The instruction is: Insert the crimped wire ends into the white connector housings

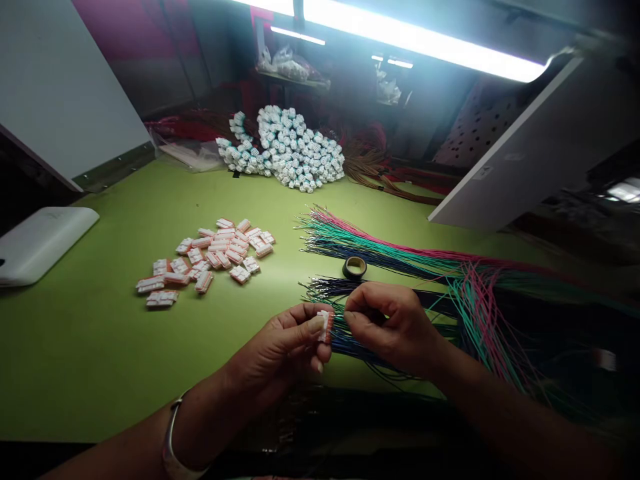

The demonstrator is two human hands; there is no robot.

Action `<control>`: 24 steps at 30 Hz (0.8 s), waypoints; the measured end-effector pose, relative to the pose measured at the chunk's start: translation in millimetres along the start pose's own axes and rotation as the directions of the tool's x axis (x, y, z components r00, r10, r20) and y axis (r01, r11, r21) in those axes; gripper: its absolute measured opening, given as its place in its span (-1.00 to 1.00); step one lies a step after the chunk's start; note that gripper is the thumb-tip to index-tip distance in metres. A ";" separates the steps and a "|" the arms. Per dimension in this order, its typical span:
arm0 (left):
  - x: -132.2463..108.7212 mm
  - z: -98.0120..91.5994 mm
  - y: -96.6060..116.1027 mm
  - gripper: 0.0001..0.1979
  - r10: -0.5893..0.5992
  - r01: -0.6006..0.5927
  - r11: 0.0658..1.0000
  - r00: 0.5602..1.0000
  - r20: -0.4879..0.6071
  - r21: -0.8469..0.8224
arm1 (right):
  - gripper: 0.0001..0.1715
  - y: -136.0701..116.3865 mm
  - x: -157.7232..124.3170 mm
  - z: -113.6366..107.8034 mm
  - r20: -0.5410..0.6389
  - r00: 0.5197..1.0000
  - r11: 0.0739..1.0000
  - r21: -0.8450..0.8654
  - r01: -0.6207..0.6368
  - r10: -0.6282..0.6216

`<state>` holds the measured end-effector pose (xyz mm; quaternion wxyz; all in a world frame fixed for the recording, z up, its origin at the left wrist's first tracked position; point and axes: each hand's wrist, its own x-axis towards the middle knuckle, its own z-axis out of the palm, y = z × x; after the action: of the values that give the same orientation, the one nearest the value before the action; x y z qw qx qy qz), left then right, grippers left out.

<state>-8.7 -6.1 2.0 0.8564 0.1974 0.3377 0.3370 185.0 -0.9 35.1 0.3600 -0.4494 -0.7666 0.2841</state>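
Between the thumb and fingers of my left hand is a small white and orange connector housing. My right hand is pinched closed just to the right of it, on a thin wire whose small tip points at the housing; most of that wire is hidden by the fingers. Below and behind both hands lies a bundle of dark blue and green wires with bare metal terminals at the left ends. Further left, several loose white and orange connector housings are scattered on the green table.
A roll of black tape lies beside pink, teal and navy wires. At the back is a heap of white connectors with brown wires. A white plastic object rests at left. White panels flank the table under a lamp.
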 end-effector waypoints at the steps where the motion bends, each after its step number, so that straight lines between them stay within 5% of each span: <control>1: 0.1 -0.1 -0.3 -0.85 0.002 -0.002 1.000 1.000 0.002 0.001 | -0.85 -0.6 -0.3 0.5 0.006 1.000 1.000 0.009 -0.027 0.027; 13: -1.0 1.7 -1.9 -0.83 0.058 -0.056 0.995 0.998 -0.018 0.083 | -0.80 -2.5 5.4 4.8 0.219 0.876 0.814 0.327 -0.481 0.430; 20: -1.0 2.7 -6.2 -0.80 0.122 -0.117 0.982 0.992 -0.030 0.146 | -0.76 0.1 4.6 9.0 0.283 0.845 0.759 0.374 -0.532 0.453; 24: 0.6 0.9 -4.4 -0.80 0.082 -0.078 0.992 0.996 -0.041 0.103 | -0.86 3.9 2.1 8.8 0.168 0.918 0.880 0.269 -0.392 0.358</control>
<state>-5.7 -8.9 -0.1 0.8232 0.2465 0.3654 0.3578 179.1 1.7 27.7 0.3176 -0.5134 -0.6324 0.4855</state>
